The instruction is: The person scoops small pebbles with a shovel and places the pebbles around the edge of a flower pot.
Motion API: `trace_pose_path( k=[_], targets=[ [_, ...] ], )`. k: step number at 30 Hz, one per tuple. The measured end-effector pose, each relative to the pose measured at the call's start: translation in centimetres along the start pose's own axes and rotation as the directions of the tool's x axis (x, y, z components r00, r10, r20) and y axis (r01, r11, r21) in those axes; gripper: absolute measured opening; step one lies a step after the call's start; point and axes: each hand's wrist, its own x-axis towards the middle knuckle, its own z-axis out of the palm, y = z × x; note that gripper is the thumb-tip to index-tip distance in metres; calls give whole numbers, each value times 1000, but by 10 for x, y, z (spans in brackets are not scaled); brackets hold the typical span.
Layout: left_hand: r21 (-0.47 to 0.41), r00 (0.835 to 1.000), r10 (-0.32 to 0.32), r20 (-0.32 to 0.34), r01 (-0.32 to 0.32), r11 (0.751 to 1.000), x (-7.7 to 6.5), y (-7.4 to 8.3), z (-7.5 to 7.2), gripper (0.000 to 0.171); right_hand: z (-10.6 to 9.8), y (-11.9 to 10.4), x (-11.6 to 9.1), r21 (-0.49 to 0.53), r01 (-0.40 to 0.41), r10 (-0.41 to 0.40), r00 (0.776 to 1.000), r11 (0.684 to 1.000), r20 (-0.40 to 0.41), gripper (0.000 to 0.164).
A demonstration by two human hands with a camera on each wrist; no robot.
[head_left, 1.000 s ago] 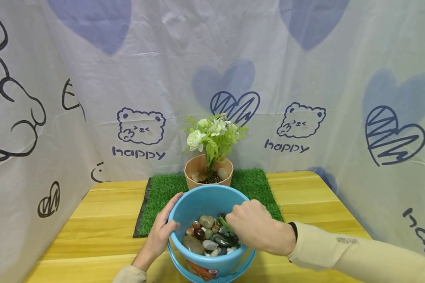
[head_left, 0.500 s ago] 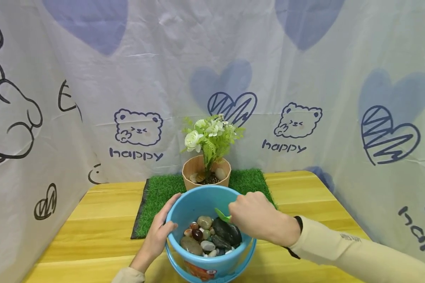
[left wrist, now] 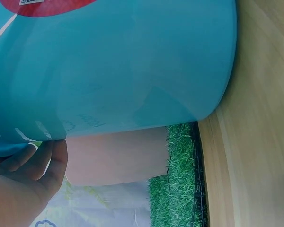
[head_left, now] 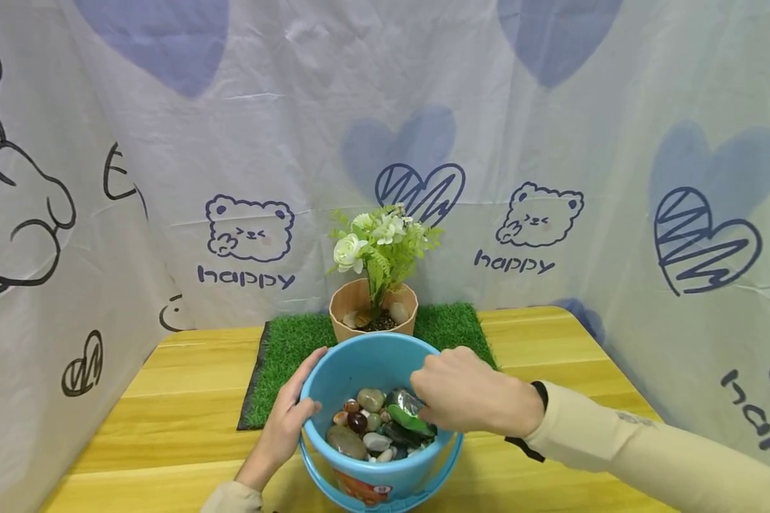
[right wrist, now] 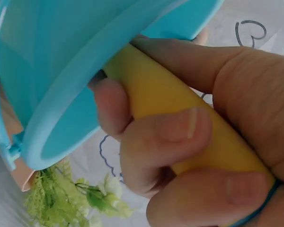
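Observation:
My left hand (head_left: 290, 413) grips the left rim of a blue bucket (head_left: 367, 353), thumb over the edge. In the left wrist view, the fingers (left wrist: 52, 165) lie against the bucket's outer wall. My right hand (head_left: 465, 392) is over the bucket's right rim. It wraps round the yellow handle (right wrist: 156, 85) of a small shovel, whose green blade (head_left: 409, 419) lies tilted among the stones. A large dark stone (head_left: 403, 400) lies behind the blade. Several brown, white and red pebbles (head_left: 357, 422) lie in the bucket, partly hidden by the blade and right hand.
Behind the bucket stands a tan pot (head_left: 343, 313) with white flowers (head_left: 366, 246), on a green turf mat (head_left: 295, 356). Wooden tabletop (head_left: 186, 399) lies to both sides. A printed cloth (head_left: 334, 85) closes off the back and sides.
The shovel blade went under the large dark stone and lifted it half a second ago; now its green face shows in front of the stone. My left hand keeps its place on the rim.

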Motion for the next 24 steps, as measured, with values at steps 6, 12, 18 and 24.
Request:
trace_pose_path(
  k=[6,12,18,24],
  targets=[
    [-6,1000,-12,18,12,1000,1,-1,0,74,7,-5,0,-153,36,-39,999,988,-18,49],
    [-3,1000,-10,7,10,1000,2,-1,-1,74,15,-3,0,-269,36,-82,983,962,-162,55],
    [1,1000,1,12,-1,1000,1,-2,-1,74,23,-1,-1,-283,39,-90,981,958,-171,53],
    [2,1000,14,9,-14,1000,0,-3,-1,74,29,-2,-5,-277,-3,-59,975,961,-215,50]
  ],
)
